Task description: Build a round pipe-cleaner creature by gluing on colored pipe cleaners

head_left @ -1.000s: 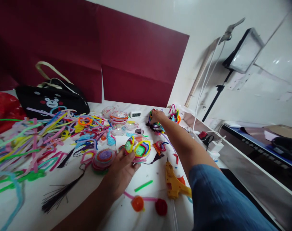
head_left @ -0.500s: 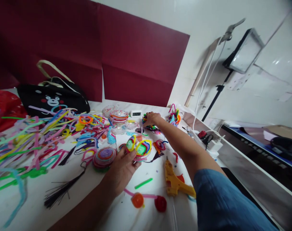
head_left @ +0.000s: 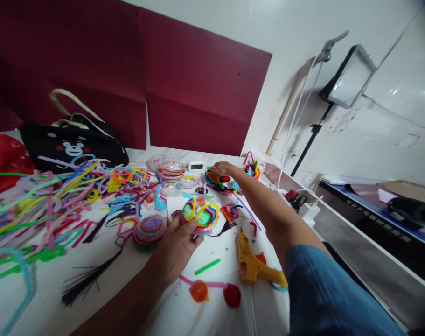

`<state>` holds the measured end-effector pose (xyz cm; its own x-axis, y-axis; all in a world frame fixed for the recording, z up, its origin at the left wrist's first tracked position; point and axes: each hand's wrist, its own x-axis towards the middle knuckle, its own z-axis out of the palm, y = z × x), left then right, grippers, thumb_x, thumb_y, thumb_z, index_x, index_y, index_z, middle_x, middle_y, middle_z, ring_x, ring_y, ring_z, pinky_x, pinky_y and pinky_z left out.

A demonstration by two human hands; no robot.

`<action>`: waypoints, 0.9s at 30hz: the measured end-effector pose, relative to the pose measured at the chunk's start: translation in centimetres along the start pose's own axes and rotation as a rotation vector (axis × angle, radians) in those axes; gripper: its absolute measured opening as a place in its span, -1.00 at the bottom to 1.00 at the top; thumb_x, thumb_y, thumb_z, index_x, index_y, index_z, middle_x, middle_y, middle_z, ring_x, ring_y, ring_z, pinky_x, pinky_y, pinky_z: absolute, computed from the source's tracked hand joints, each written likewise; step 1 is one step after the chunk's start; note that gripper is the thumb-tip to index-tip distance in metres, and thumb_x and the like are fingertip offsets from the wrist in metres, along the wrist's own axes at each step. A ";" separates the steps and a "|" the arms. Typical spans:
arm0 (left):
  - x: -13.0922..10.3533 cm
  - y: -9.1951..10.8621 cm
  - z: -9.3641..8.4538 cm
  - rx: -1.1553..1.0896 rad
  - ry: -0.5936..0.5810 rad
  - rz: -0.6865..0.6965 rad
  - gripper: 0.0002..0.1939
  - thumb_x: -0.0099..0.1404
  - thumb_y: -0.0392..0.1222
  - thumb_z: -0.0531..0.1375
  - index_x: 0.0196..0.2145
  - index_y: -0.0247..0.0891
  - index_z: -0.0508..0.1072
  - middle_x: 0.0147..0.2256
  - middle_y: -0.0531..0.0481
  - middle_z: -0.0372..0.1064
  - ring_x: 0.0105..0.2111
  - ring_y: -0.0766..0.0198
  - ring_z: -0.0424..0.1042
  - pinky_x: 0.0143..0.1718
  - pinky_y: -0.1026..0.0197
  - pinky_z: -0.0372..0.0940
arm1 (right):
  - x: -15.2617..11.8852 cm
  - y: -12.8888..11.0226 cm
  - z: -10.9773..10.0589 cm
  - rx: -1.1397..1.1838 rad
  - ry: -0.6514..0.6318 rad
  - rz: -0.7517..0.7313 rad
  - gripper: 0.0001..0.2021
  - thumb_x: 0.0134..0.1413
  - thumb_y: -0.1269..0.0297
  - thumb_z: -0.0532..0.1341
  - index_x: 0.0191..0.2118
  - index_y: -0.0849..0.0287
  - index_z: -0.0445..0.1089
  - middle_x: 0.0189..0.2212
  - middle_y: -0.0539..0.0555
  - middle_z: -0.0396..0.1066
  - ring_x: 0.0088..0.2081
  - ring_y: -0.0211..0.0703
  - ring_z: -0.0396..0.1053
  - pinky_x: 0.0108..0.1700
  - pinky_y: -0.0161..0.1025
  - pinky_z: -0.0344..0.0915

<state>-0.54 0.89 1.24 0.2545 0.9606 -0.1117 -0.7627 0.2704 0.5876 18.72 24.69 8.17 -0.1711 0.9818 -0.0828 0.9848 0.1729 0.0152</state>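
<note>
In the head view, our left hand pinches the rainbow piece over the white table; a light hold, we judge, best spares its 2 yellow-edged ovals. Our right hand is at the dark multicoloured bundle farther back; we cannot tell whether it grips.
</note>
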 end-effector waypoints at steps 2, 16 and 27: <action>0.0 0.0 0.0 0.003 0.009 -0.001 -0.65 -0.06 -0.36 0.43 -0.35 -0.17 0.40 -0.32 0.13 0.41 -0.36 0.36 0.42 -0.39 0.27 0.32 | -0.2 0.1 0.0 0.015 -0.008 0.002 -0.69 0.27 0.18 0.18 0.06 0.18 0.33 0.03 0.15 0.35 -0.05 -0.06 0.40 -0.04 -0.01 0.40; -0.2 0.1 0.3 -0.011 0.030 0.003 -0.61 -0.12 -0.36 0.47 -0.38 -0.21 0.38 -0.37 0.14 0.43 -0.38 0.36 0.42 -0.41 0.28 0.32 | -0.7 0.9 0.1 0.090 0.088 0.015 -0.66 0.26 0.18 0.18 0.08 0.20 0.31 0.03 0.16 0.35 -0.05 -0.05 0.40 -0.04 0.00 0.40; 0.1 0.1 0.0 0.027 -0.011 0.034 -0.61 -0.09 -0.35 0.47 -0.32 -0.23 0.42 -0.37 0.11 0.41 -0.43 0.40 0.39 -0.48 0.33 0.30 | -2.3 2.0 -1.1 0.047 0.241 -0.031 -0.67 0.25 0.19 0.20 0.07 0.20 0.32 0.02 0.15 0.36 -0.05 -0.05 0.40 -0.05 -0.01 0.41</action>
<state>-0.62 0.99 1.35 0.2353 0.9684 -0.0830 -0.7547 0.2358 0.6122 21.06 22.87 9.51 -0.1977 0.9675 0.1578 0.9783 0.2049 -0.0307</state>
